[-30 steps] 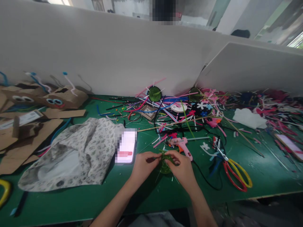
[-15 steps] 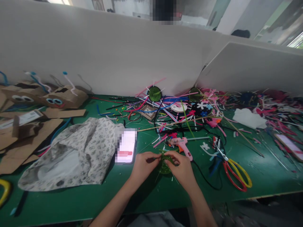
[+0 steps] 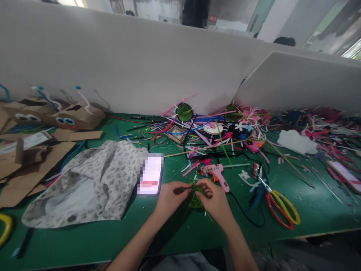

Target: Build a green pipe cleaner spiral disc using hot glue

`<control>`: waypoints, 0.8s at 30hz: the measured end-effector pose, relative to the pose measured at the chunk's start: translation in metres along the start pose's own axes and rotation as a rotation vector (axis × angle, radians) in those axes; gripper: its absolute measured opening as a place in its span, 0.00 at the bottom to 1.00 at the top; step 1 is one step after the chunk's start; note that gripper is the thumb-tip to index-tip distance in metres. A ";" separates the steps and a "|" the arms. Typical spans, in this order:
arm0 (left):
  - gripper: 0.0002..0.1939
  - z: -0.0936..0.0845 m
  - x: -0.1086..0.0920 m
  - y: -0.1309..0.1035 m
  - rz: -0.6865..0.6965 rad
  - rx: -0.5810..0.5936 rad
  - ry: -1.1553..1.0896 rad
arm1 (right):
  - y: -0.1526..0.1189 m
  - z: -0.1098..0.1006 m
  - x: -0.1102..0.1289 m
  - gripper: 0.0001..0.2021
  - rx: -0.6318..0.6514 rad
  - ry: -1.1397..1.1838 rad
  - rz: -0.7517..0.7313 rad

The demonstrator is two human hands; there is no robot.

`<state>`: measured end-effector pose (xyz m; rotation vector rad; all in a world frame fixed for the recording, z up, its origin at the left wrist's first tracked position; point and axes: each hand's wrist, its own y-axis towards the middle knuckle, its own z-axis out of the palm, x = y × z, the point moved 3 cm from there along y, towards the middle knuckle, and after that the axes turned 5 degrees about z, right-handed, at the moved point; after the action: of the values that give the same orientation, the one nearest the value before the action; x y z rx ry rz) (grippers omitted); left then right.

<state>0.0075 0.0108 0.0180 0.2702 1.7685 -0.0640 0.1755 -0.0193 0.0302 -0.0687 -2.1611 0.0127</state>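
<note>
A small round green piece [image 3: 196, 202] with thin pale strands sticking out lies under my fingertips, partly hidden by them. My left hand [image 3: 174, 195] pinches its upper left part between thumb and forefinger. From the other side, my right hand [image 3: 211, 195] grips its upper right part, thumb and fingers pressed together. Just beyond my hands rests a pink glue gun [image 3: 221, 178], its black cord curving to the right. Scissors [image 3: 278, 205] with red and yellow handles lie to the right. A lit phone [image 3: 151, 175] is left of my left hand.
A patterned cloth [image 3: 113, 177] and cardboard pieces [image 3: 56, 162] cover the left of the green table [image 3: 169, 241]. Pipe cleaners [image 3: 205, 139] and a long thin stick lie beyond my hands. A white tissue [image 3: 297, 141] and another phone [image 3: 345, 174] are on the right. A grey partition [image 3: 126, 64] stands behind.
</note>
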 end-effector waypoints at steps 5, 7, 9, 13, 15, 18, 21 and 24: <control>0.07 -0.001 -0.001 0.000 -0.004 0.014 0.006 | 0.000 0.001 0.001 0.08 0.008 -0.014 -0.015; 0.07 -0.001 -0.002 0.001 -0.005 0.014 0.009 | 0.000 0.002 0.001 0.09 0.009 -0.012 -0.015; 0.07 -0.001 -0.003 0.001 -0.002 0.014 0.012 | 0.000 0.002 0.000 0.09 0.009 -0.010 -0.015; 0.07 -0.003 -0.005 0.000 0.010 0.023 0.014 | 0.000 0.002 -0.001 0.09 0.006 -0.005 -0.013; 0.08 -0.003 -0.005 0.000 0.013 0.027 0.015 | 0.000 0.003 -0.001 0.09 0.003 -0.001 -0.009; 0.08 -0.002 -0.004 0.001 0.011 0.029 0.014 | 0.000 0.003 -0.002 0.10 0.003 0.006 -0.002; 0.08 -0.001 -0.002 0.001 0.001 0.033 0.006 | 0.001 0.003 -0.002 0.09 0.001 0.015 0.004; 0.08 0.000 0.000 0.001 -0.023 0.031 -0.013 | 0.001 0.003 -0.002 0.09 -0.008 0.023 0.010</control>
<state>0.0079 0.0119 0.0178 0.2709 1.7594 -0.1094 0.1747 -0.0184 0.0269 -0.0834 -2.1378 0.0092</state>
